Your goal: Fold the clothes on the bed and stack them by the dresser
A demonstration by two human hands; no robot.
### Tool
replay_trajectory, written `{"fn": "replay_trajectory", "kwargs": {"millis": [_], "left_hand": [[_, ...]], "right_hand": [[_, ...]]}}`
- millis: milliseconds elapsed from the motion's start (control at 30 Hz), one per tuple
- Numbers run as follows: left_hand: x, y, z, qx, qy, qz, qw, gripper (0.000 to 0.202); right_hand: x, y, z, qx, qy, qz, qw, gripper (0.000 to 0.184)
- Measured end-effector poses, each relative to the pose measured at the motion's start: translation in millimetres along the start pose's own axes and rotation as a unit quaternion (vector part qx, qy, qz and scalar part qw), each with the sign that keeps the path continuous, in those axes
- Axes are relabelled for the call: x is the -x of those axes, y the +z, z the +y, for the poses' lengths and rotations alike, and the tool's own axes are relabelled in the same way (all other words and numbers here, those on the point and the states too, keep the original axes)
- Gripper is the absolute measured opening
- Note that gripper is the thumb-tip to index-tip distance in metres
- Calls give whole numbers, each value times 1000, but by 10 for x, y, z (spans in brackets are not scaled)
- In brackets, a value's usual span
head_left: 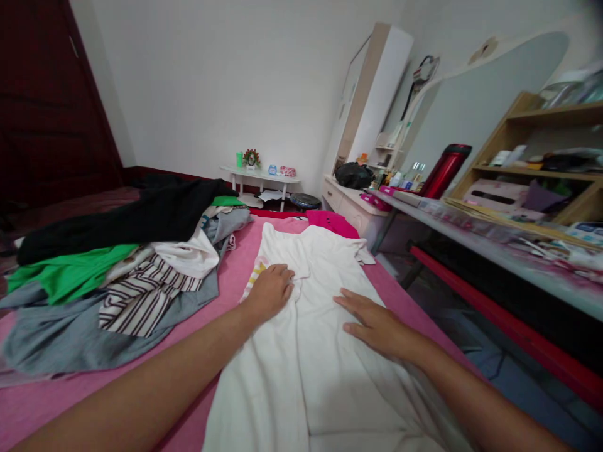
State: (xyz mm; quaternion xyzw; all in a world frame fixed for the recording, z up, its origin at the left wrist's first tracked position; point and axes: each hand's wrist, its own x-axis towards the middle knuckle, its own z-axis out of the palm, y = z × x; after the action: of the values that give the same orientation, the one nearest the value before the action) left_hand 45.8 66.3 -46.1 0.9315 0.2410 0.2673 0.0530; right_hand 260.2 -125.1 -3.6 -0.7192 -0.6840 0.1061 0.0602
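Observation:
A white garment [330, 376] lies spread lengthwise before me, with a long fold line down its middle and loose wrinkles. My left hand [269, 292] rests palm down on its left side, fingers slightly bent over the cloth beside the fold. A yellow-striped patch [255, 274] of the garment peeks out left of that hand. On the right half, my right hand [372, 323] touches the cloth with its fingers spread. The undersides of both hands are hidden.
A heap of clothes, with black trousers [117, 216], a green piece [70, 270] and a striped one [146, 295], lies left on the pink bedspread [235, 267]. A bright pink cloth [332, 221] lies beyond. A cluttered desk [471, 242] with a red thermos [445, 172] flanks the right.

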Motion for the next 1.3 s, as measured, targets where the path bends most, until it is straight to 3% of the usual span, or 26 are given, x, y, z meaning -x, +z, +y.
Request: {"fn": "replay_trajectory", "kwargs": {"millis": [100, 200, 267, 400, 533, 600, 700, 767, 833, 900, 967, 1033, 1133, 1233, 1300], "left_hand": [[-4, 0, 12, 5, 9, 2, 1000, 26], [4, 0, 25, 33, 24, 6, 999, 24], [14, -2, 47, 66, 45, 9, 997, 24], [51, -50, 198, 142, 81, 13, 986, 28], [137, -186, 500, 236, 81, -9, 968, 44], [185, -257, 640, 266, 95, -27, 959, 58], [229, -311, 740, 263, 170, -73, 947, 62], [239, -306, 732, 250, 206, -103, 940, 48], [243, -286, 695, 244, 212, -122, 938, 42], [251, -274, 667, 250, 203, -125, 938, 44], [262, -285, 667, 267, 189, -126, 936, 44], [271, -323, 694, 295, 170, -129, 931, 44], [274, -394, 755, 341, 140, -133, 920, 36], [272, -408, 796, 375, 112, -134, 910, 20], [273, -370, 808, 387, 97, -131, 908, 21]], "right_hand": [[488, -52, 201, 49, 135, 94, 985, 64], [893, -35, 318, 50, 218, 74, 972, 45], [1071, 0, 335, 27, 237, 43, 970, 24], [1112, -26, 170, -101, 213, 78, 969, 30], [909, -247, -360, -259, 163, 148, 940, 27], [786, -345, -654, -348, 108, 95, 926, 19], [516, -385, -810, -456, 24, -30, 889, 39], [237, -359, -620, -491, 25, -12, 871, 42], [-109, -335, -242, -510, 83, 96, 850, 38], [-470, -338, 205, -529, 161, 199, 809, 32], [-792, -372, 597, -539, 213, 246, 777, 25], [-1045, -416, 868, -538, 236, 263, 766, 22], [-1308, -453, 1055, -529, 239, 277, 765, 26], [-1487, -449, 1094, -522, 241, 284, 767, 26], [-1588, -461, 1070, -511, 244, 295, 770, 24]]}}
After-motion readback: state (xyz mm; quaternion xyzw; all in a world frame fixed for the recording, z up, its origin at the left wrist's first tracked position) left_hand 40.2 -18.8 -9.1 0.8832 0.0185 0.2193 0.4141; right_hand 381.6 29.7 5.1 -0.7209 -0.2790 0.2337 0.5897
